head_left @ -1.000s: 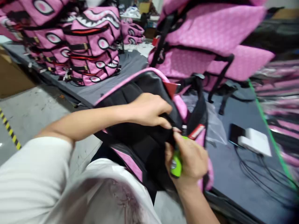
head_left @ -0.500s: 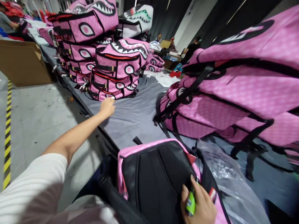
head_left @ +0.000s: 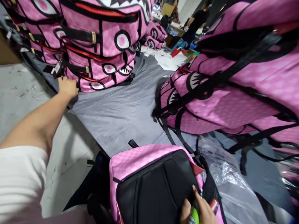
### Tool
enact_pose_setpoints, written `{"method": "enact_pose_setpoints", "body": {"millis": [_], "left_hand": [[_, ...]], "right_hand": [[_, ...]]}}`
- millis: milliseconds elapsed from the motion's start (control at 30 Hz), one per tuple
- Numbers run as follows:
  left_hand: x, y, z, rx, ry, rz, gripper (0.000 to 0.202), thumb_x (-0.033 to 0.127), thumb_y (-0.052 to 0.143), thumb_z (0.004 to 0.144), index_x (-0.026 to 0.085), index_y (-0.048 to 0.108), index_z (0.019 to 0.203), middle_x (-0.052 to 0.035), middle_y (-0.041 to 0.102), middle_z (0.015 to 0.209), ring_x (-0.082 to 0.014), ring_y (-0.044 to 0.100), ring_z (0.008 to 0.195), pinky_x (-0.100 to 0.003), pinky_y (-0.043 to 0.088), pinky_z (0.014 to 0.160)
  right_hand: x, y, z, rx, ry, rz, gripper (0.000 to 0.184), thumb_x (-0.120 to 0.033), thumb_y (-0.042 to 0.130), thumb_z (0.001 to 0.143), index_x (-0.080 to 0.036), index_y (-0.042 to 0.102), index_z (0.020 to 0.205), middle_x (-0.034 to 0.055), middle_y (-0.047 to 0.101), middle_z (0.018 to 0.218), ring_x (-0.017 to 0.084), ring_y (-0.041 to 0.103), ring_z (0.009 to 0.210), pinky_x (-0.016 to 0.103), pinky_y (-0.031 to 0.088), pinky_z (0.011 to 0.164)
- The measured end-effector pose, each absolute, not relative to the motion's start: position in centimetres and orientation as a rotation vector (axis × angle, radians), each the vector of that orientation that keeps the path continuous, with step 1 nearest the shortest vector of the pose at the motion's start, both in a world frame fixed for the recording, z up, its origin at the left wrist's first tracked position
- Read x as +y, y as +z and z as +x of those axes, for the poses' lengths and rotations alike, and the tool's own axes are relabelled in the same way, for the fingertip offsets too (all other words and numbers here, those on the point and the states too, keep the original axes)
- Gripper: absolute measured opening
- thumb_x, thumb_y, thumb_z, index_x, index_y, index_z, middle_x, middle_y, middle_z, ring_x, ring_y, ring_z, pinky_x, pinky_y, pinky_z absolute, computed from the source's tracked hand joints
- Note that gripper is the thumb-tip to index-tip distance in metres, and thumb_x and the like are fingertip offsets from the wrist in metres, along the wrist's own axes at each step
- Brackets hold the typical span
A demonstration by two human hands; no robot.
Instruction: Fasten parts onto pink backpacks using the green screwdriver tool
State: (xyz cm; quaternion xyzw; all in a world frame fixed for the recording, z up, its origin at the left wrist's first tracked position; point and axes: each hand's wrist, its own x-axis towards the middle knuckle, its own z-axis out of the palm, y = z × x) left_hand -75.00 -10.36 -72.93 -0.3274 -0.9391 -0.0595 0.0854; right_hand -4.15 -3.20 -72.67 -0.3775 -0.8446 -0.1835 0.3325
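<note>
My left hand reaches out to the near corner of the lowest pink backpack in a stack, its fingers curled against that corner, partly hidden. Black tags hang just above it. In my right hand, at the lower edge, is a small bright green tool, mostly covered by the fingers; its kind is unclear. This hand rests on another pink backpack, which lies in front of me with its black padded back panel upward. A small red piece shows beside the fingers.
A large pile of pink backpacks with dangling black straps stands on the right. Clear plastic wrap lies below it. Grey cloth covers the table. White paper lies farther back, and a person is in the background.
My left hand has moved forward to the corner of the stack's lowest backpack. The stack appears larger and closer. My right hand still holds the green tool over the near backpack.
</note>
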Motion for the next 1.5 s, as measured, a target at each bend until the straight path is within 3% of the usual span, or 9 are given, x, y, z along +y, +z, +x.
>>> {"method": "enact_pose_setpoints", "body": {"millis": [133,300,567,833,1000,1133,1267,1400,1500], "left_hand": [[-11.7,-73.2,-68.7,-2.721,-0.152,-1.216,0.039,0.040,0.046,0.096,0.008,0.064,0.110,-0.0112,0.069,0.111,-0.0274,0.048,0.115,-0.044,0.027,0.103],[-11.8,-72.8,-58.8,-2.642,-0.189,-1.440,0.032,0.035,0.045,0.094,0.012,0.063,0.105,-0.0193,0.069,0.113,-0.0337,0.054,0.110,-0.046,0.032,0.096],[-16.9,-71.3,-48.8,-2.559,-0.150,-1.625,0.027,0.033,0.042,0.095,0.018,0.063,0.101,-0.0168,0.071,0.111,-0.0326,0.058,0.109,-0.046,0.037,0.093],[-23.2,-69.7,-44.9,-2.566,-0.016,-1.661,0.021,0.028,0.048,0.092,0.020,0.066,0.098,-0.0140,0.073,0.108,-0.0313,0.064,0.107,-0.044,0.042,0.095],[-24.2,-64.7,-41.7,-2.542,0.016,-1.599,0.017,0.022,0.056,0.083,0.013,0.068,0.091,-0.0222,0.072,0.092,-0.0421,0.068,0.093,-0.055,0.045,0.085],[-20.7,-59.2,-35.6,-2.278,-0.214,-1.865,0.029,0.034,0.042,0.099,0.020,0.064,0.111,-0.0131,0.069,0.115,-0.0280,0.062,0.113,-0.042,0.044,0.099],[-13.6,-55.6,-29.1,-1.584,-0.664,-2.305,0.024,0.027,0.050,0.097,0.021,0.065,0.116,-0.0095,0.066,0.128,-0.0218,0.056,0.123,-0.037,0.041,0.107],[-9.1,-55.2,-25.2,-1.514,-0.336,-2.504,0.088,0.042,0.080,0.077,0.025,0.038,0.152,-0.0139,0.046,0.155,-0.0306,0.051,0.134,-0.042,0.045,0.104],[-8.8,-55.8,-24.3,-1.495,-0.161,-2.526,0.108,0.044,0.086,0.069,0.026,0.027,0.158,-0.0157,0.042,0.158,-0.0337,0.054,0.132,-0.044,0.048,0.099]], "right_hand": [[-3.5,-71.9,-5.1,-2.211,-0.427,-0.913,0.048,-0.028,0.061,0.093,-0.013,0.057,0.138,0.0183,0.071,0.112,0.032,0.067,0.095,0.046,0.054,0.084],[-3.9,-71.1,-5.9,-2.155,-0.428,-0.792,0.048,-0.024,0.062,0.093,-0.015,0.055,0.139,0.0160,0.072,0.111,0.029,0.067,0.095,0.042,0.054,0.083],[-5.4,-71.0,-6.1,-2.032,-0.436,-0.741,0.038,-0.023,0.060,0.095,-0.018,0.059,0.133,0.0133,0.072,0.111,0.028,0.065,0.104,0.040,0.053,0.085],[-7.4,-70.4,-6.0,-1.956,-0.403,-0.701,0.037,-0.022,0.059,0.096,-0.019,0.059,0.132,0.0134,0.072,0.114,0.028,0.065,0.110,0.040,0.052,0.089],[-7.8,-69.6,-5.8,-1.976,-0.337,-0.702,0.038,-0.025,0.058,0.096,-0.019,0.058,0.133,0.0124,0.071,0.111,0.027,0.064,0.106,0.039,0.050,0.086],[-7.9,-68.2,-5.9,-2.007,-0.249,-0.796,0.035,-0.032,0.060,0.095,-0.019,0.059,0.127,0.0105,0.071,0.104,0.026,0.063,0.096,0.037,0.047,0.079],[-9.6,-67.3,-6.0,-2.033,-0.311,-0.768,0.029,-0.030,0.060,0.095,-0.020,0.060,0.122,0.0092,0.070,0.103,0.025,0.061,0.095,0.034,0.044,0.077],[-11.9,-67.6,-5.4,-2.045,-0.343,-0.766,0.025,-0.030,0.061,0.096,-0.018,0.061,0.119,0.0090,0.069,0.100,0.024,0.061,0.092,0.034,0.045,0.079],[-12.4,-68.1,-5.0,-2.035,-0.337,-0.739,0.023,-0.030,0.063,0.095,-0.019,0.063,0.115,0.0078,0.070,0.097,0.023,0.062,0.089,0.034,0.046,0.079]]}}
